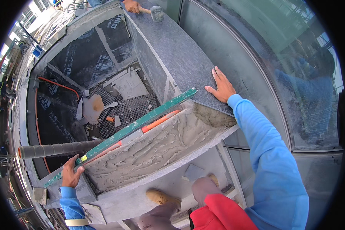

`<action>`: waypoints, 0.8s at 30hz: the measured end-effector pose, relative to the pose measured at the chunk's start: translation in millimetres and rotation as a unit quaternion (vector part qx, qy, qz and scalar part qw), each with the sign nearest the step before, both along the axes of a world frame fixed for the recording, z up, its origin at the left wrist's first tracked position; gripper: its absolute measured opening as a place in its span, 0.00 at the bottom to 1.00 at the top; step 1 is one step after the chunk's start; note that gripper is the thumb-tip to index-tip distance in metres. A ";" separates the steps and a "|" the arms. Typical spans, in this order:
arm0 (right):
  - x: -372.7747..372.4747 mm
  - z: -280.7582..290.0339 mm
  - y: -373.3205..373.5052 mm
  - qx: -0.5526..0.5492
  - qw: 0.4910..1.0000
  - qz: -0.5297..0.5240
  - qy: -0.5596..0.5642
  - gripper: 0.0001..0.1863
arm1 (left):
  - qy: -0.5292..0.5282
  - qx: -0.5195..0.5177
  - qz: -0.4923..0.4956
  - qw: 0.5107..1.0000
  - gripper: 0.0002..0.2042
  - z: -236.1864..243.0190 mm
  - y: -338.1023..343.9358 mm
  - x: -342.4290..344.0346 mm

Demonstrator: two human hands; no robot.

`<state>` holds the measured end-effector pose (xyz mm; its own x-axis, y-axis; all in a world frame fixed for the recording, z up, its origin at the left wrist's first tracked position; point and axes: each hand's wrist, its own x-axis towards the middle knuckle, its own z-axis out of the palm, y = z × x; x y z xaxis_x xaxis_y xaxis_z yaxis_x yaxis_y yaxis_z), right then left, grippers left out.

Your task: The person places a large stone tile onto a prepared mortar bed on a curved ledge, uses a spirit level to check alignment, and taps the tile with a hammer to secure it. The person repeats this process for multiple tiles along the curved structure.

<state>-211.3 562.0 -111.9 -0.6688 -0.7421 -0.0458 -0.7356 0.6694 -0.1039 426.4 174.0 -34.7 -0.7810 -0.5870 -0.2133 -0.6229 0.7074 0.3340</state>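
Observation:
A long green spirit level (142,119) lies slantwise along the inner edge of a bed of wet mortar (142,157). Near its lower left end, my left hand (70,173) is closed around it, thumb on the near side. My right hand (221,87) rests flat with fingers spread on a dark grey stone slab (180,50), close to the slab's near end. The level's upper end reaches the corner of that slab. Orange pipe (161,121) shows beside the level, partly covered by mortar.
Another person's hand (132,5) grips a mallet (156,13) at the slab's far end. The deep planter-like box holds broken board pieces (130,86) and a wrapped pipe (59,148). A glass wall (237,57) runs along the right. My boots (163,197) stand below the mortar ledge.

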 end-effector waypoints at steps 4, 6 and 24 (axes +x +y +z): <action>-1.2 5.7 -3.8 -0.004 1.000 -0.009 -0.013 0.56 | -0.048 -0.047 -0.002 0.998 0.34 -6.6 1.7 -6.0; -1.5 6.7 -5.2 -0.010 1.000 -0.011 -0.014 0.56 | -0.060 -0.036 0.014 0.997 0.32 -12.3 -0.1 -9.1; -26.7 25.7 -7.2 0.012 0.985 -0.082 -0.154 0.54 | -0.074 0.064 -0.018 0.995 0.28 3.9 47.6 -243.8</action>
